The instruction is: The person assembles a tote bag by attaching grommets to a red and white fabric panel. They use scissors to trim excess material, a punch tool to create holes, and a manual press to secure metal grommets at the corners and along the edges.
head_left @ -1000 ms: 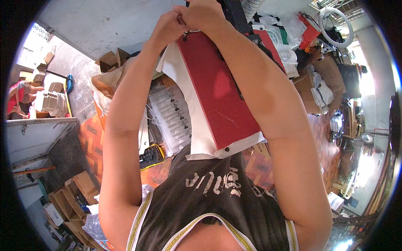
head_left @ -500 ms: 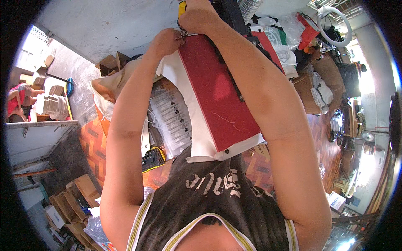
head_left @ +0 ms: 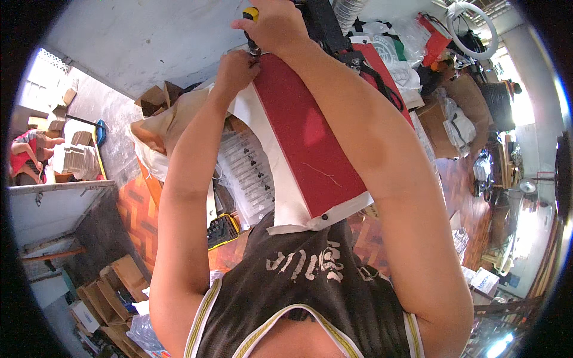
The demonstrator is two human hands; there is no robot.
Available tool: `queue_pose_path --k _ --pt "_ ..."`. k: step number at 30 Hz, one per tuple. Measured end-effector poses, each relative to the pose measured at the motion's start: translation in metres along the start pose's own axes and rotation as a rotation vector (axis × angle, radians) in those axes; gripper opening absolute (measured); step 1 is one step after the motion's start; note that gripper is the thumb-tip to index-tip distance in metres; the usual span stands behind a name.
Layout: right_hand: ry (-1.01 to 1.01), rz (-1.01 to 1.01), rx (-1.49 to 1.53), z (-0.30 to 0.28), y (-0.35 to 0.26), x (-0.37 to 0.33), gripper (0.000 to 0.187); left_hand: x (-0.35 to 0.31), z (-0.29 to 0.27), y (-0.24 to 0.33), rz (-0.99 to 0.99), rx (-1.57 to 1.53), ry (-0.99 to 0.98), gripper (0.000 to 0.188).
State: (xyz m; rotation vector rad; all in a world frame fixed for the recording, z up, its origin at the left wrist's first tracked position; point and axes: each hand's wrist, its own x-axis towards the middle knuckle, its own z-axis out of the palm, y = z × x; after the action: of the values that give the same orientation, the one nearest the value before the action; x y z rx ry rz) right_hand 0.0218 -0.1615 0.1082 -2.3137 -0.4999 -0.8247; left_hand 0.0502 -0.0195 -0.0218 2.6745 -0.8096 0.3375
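Observation:
A long red panel [head_left: 313, 143] stretches away from my body, with white sheeting [head_left: 283, 179] along its left side and around its near end. A black screw head [head_left: 324, 216] shows in the white near end. At the panel's far left corner, my right hand [head_left: 279, 27] grips a yellow-and-black screwdriver [head_left: 251, 37], its thumb stretched to the left across the handle. The screwdriver's metal end points down at the corner. Just below it, my left hand [head_left: 237, 70] has its fingers closed at the corner; whatever they pinch is hidden.
Clear plastic packs [head_left: 248, 173] lie left of the panel, near a yellow-edged black bit case [head_left: 223, 231]. A black machine part [head_left: 325, 27] stands beyond the right hand. Cardboard boxes [head_left: 110, 286] sit lower left. Another person [head_left: 27, 155] works at far left.
My right hand has shifted slightly left and its thumb now sticks out, so more of the screwdriver shows. My left hand stays at the corner, a little lower in view.

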Motion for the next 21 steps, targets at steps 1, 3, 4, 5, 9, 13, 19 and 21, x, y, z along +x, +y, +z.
queue_pose_path --k 1,3,4,5,9,13,19,21 --pt "-0.101 0.071 0.061 -0.007 -0.003 0.001 0.027 0.001 0.002 0.0 0.003 0.004 -0.011 0.028" --pt "0.114 -0.129 0.043 -0.004 0.006 0.0 0.027 0.004 0.008 0.001 -0.041 -0.052 0.038 0.029" --pt "0.222 -0.225 0.038 0.0 0.014 -0.002 0.028 0.003 0.011 0.001 -0.064 -0.078 0.057 0.029" --pt "0.257 -0.232 0.023 0.004 0.023 -0.001 0.025 0.005 0.011 0.006 -0.026 -0.075 0.065 0.029" --pt "0.125 -0.34 -0.179 0.005 0.011 0.003 0.015 -0.004 0.015 -0.009 -0.001 -0.111 0.113 0.029" --pt "0.212 -0.146 0.218 0.009 0.015 0.004 0.012 0.001 0.013 0.003 -0.065 -0.18 0.089 0.028" --pt "0.304 -0.222 -0.069 0.018 0.024 -0.006 0.024 0.0 0.014 0.0 -0.067 -0.225 0.105 0.026" --pt "0.404 -0.262 -0.092 0.015 0.025 -0.002 0.025 -0.001 0.013 -0.001 -0.074 -0.203 0.115 0.026"
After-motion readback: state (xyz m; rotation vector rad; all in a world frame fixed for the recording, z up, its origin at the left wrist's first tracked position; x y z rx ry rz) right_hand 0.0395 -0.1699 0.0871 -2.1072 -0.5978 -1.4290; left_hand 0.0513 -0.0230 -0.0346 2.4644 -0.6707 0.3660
